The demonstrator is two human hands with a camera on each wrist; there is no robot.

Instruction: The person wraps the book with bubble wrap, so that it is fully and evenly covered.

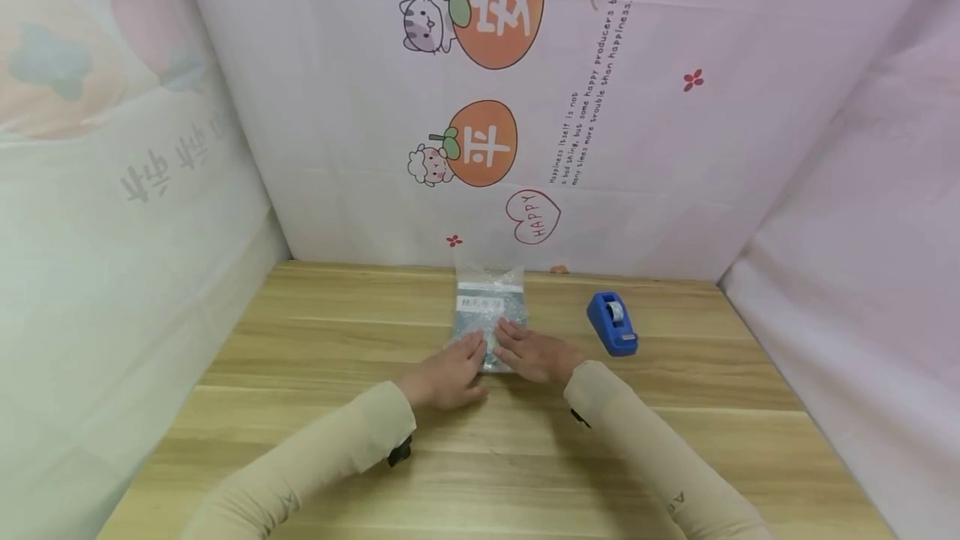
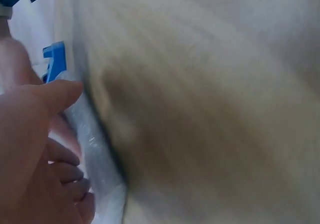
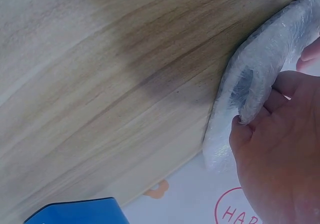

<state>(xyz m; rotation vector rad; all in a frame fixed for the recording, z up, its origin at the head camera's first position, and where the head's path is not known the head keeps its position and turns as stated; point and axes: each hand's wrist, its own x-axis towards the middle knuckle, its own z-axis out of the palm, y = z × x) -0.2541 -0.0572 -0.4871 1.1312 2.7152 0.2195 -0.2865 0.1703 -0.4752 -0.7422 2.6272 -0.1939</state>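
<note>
A flat package [image 1: 491,294] in clear bubble wrap lies on the table toward the back wall. A teal and white cover with printed characters shows through the wrap. On its near left part rests my left hand [image 1: 448,373], fingers extended. My right hand [image 1: 537,354] presses on the near right part with fingers fairly straight. In the left wrist view, the thumb lies along the edge of the bubble wrap [image 2: 95,144]. Seen from the right wrist, the fingers touch the puffy, folded side of the bubble wrap [image 3: 272,46].
To the right of the package stands a blue tape dispenser [image 1: 612,325] with a roll in it. The wood-grain table [image 1: 337,315] meets a printed white cloth wall [image 1: 337,107] at the back. Cloth also hangs at both sides.
</note>
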